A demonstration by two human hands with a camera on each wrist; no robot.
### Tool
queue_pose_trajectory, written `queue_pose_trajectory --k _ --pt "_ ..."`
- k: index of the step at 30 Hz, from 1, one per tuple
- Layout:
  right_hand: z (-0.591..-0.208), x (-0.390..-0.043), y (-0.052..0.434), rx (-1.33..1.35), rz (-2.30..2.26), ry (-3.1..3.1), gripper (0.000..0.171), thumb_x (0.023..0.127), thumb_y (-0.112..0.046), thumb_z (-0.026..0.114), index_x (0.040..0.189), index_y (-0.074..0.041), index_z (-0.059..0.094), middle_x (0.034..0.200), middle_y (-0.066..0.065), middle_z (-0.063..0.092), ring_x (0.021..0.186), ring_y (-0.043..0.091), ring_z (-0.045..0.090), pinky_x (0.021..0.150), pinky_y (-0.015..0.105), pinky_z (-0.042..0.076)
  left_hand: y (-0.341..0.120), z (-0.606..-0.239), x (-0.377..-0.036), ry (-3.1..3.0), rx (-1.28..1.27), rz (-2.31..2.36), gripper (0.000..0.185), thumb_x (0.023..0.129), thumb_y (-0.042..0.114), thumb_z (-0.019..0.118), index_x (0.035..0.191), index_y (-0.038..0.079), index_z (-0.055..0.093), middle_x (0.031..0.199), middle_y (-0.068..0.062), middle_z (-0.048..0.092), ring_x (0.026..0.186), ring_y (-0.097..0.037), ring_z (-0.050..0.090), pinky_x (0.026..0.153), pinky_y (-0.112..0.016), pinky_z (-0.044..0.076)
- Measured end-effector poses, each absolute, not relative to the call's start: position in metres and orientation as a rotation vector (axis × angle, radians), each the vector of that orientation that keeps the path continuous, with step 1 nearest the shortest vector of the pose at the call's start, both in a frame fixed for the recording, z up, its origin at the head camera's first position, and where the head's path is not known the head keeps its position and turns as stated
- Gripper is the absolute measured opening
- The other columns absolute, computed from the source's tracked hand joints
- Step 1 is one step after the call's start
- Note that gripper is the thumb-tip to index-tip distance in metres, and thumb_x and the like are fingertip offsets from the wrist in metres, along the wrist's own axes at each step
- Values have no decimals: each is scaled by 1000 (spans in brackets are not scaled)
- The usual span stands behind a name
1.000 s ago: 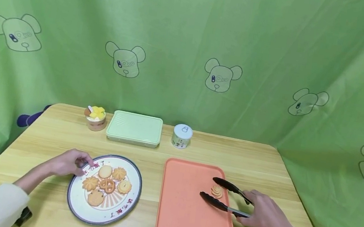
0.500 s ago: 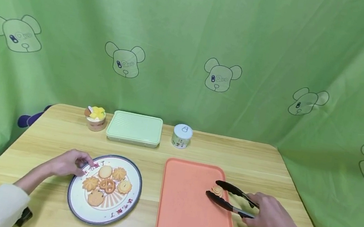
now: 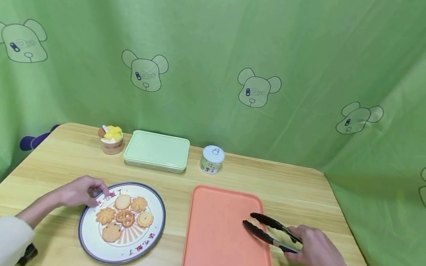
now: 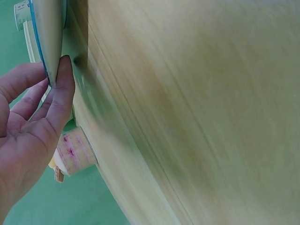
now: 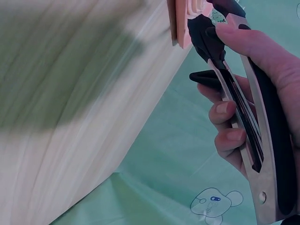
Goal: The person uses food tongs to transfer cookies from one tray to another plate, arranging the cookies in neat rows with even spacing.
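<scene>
My left hand holds the near-left rim of a round patterned plate; in the left wrist view the thumb lies against the plate's edge with the fingers behind it. Several butter cookies lie on the plate. My right hand grips black tongs over the right side of an orange tray. The tong tips are squeezed close around a swirl cookie, which barely shows between them. The right wrist view shows fingers curled round the tongs' handles.
Along the table's far edge stand a small dessert cup, a pale green lidded box and a white tin can. Green printed curtain surrounds the table on all sides.
The tongs' arms have closed in on the swirl cookie, which was fully visible between them before. My left hand has stayed on the plate rim.
</scene>
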State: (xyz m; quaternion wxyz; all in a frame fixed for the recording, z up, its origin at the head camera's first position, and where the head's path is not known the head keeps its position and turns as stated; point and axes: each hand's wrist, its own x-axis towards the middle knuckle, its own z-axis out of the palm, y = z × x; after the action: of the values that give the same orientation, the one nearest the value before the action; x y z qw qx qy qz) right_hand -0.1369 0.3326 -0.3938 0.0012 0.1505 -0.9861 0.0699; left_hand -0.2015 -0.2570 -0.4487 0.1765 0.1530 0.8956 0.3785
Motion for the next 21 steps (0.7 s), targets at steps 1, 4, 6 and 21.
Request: queue_pose_trajectory --k 1,4,6,21 --pt "-394 -137 331 478 215 -3084 66 60 -30 85 115 1 65 102 15 69 89 37 65 75 49 54 -257 -449 -201 2538 435 1069 30 71 -1 70 101 4 66 100 -8 65 89 -19 54 79 -33 47" --pt "-391 -138 326 503 193 -3036 63 61 -29 84 114 -1 66 98 11 70 84 32 66 72 46 54 -258 -450 -201 2540 439 1068 30 72 -1 70 101 4 66 101 -8 65 89 -19 54 79 -33 47" --pt "-389 -139 321 528 171 -3006 60 61 -29 84 113 -2 67 95 8 70 81 28 66 70 43 55 -258 -450 -202 2541 439 1068 30 72 0 70 101 5 66 101 -8 65 89 -18 54 78 -30 47" --pt "-377 -157 262 688 204 -2974 53 67 -24 81 116 -9 67 101 6 69 84 22 65 68 35 53 -258 -450 -201 2538 425 1077 30 72 -1 69 102 4 66 100 -8 64 87 -18 53 73 -25 47"
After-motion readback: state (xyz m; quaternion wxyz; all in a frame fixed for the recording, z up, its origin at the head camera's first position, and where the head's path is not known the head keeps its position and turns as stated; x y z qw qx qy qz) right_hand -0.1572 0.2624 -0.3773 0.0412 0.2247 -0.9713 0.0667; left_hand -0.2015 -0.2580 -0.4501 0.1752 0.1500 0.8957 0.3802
